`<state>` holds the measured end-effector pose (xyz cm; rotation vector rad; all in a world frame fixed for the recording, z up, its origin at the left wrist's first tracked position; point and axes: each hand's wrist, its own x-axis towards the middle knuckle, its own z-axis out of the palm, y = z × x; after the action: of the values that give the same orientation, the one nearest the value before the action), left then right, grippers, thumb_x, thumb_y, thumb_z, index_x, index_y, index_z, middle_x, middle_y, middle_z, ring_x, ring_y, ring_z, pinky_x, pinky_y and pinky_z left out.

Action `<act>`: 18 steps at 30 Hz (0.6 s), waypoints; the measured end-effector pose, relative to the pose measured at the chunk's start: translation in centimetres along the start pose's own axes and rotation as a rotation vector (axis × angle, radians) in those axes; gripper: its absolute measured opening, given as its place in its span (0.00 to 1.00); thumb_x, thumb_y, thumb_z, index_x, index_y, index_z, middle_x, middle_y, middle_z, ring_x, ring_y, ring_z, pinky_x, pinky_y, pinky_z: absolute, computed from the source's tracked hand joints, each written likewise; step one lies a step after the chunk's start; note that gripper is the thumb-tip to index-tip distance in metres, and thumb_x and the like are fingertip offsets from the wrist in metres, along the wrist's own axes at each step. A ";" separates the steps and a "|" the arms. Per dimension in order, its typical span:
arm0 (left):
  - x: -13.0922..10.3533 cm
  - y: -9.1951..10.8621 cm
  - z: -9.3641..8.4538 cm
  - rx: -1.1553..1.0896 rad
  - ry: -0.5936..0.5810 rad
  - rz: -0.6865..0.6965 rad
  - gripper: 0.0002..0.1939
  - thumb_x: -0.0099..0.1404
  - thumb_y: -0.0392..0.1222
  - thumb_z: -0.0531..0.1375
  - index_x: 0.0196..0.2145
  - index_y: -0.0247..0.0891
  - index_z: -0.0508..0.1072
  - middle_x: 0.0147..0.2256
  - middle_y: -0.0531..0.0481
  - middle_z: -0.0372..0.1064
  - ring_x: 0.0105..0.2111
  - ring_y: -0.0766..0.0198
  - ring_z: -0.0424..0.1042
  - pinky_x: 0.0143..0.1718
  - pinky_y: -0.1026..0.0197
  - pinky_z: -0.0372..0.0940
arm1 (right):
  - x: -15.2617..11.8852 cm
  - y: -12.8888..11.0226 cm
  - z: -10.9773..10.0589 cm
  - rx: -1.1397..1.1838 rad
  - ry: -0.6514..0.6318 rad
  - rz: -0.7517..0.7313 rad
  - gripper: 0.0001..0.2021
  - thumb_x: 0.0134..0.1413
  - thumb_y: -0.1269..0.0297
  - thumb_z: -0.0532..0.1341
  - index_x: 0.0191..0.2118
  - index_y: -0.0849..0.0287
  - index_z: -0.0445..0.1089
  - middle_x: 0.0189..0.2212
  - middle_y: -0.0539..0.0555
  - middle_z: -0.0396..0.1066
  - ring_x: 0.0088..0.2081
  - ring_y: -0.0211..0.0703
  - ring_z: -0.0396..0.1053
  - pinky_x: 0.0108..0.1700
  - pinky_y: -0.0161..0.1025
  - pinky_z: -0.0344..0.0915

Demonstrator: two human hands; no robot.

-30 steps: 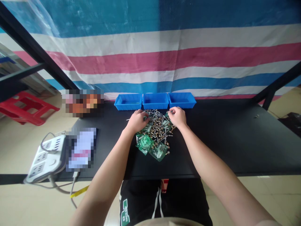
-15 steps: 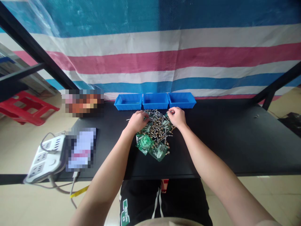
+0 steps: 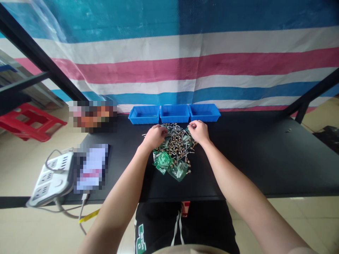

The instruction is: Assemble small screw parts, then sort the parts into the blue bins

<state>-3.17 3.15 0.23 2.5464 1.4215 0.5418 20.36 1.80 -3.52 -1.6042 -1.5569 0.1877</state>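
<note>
While three blue bins [image 3: 175, 119] are set by the bench's [image 3: 254, 155] far edge, two hands [image 3: 156, 137] [image 3: 199, 132] are curled at one pin pile [image 3: 178, 144]; their hold can't be told.

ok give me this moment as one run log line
left hand: at left edge of mixed metal-fastener pile | right hand: at pile's upper right | three blue plastic bins: in a row behind pile | grips: unclear

Whether left fingers [image 3: 162, 130] and right fingers [image 3: 192, 124] hold anything is hidden — and left of both, an orange item [image 3: 92, 118] and pale item [image 3: 92, 165] are pixelated.
</note>
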 end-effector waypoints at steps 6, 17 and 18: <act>-0.1 -0.2 0.1 0.009 0.014 0.012 0.07 0.60 0.34 0.57 0.32 0.39 0.76 0.33 0.45 0.69 0.36 0.57 0.70 0.41 0.56 0.67 | 0.0 -0.1 -0.1 0.004 0.003 0.000 0.07 0.49 0.65 0.59 0.30 0.58 0.74 0.27 0.54 0.72 0.33 0.46 0.69 0.42 0.41 0.65; -0.2 0.5 -0.5 -0.054 0.179 0.054 0.16 0.66 0.34 0.52 0.50 0.37 0.69 0.35 0.44 0.69 0.39 0.56 0.68 0.43 0.53 0.66 | -0.5 -1.3 -0.5 0.006 0.048 -0.157 0.09 0.54 0.66 0.56 0.33 0.58 0.74 0.30 0.56 0.72 0.36 0.46 0.70 0.43 0.40 0.65; -0.2 0.5 -0.4 -0.050 0.187 0.053 0.18 0.67 0.34 0.51 0.54 0.36 0.67 0.36 0.44 0.68 0.40 0.55 0.68 0.44 0.52 0.66 | -0.6 -1.5 -0.6 0.002 0.042 -0.172 0.09 0.55 0.66 0.55 0.34 0.58 0.74 0.31 0.56 0.72 0.37 0.46 0.70 0.43 0.40 0.65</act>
<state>-3.02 2.75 0.70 2.5573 1.3808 0.8335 19.50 0.81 -2.43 -1.4552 -1.6523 0.0617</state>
